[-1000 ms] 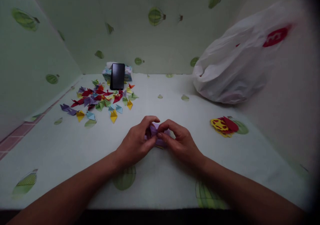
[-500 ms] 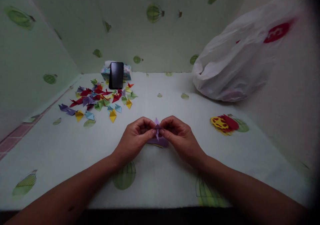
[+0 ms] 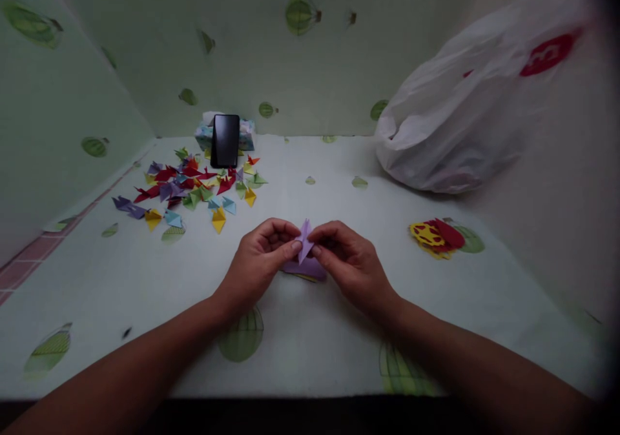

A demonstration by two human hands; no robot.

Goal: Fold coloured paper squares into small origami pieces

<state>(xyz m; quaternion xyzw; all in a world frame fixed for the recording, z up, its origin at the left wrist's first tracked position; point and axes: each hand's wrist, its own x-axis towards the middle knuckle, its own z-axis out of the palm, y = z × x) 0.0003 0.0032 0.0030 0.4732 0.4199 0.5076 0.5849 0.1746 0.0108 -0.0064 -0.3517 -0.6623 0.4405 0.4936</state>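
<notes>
A small piece of folded purple paper (image 3: 305,241), narrow and pointed at both ends, is held upright between my hands. My left hand (image 3: 264,251) pinches its left side between thumb and fingers. On the other side, my right hand (image 3: 351,257) has its thumb and index fingertip closed at the paper's right edge, the other fingers curled. Just beneath lies a small stack of paper sheets (image 3: 312,269), purple on top with a yellow edge showing below; the hands partly cover it.
Many colourful folded paper pieces (image 3: 192,198) lie scattered at the left. Behind them, a black phone (image 3: 225,141) leans on a tissue box (image 3: 248,135). Yellow and red paper cut-outs (image 3: 436,237) lie at the right, before a large white plastic bag (image 3: 445,119).
The purple paper has turned between my fingers; its crosswise part no longer shows and it now looks like a narrow pointed shape. Both hands stay at about the same place.
</notes>
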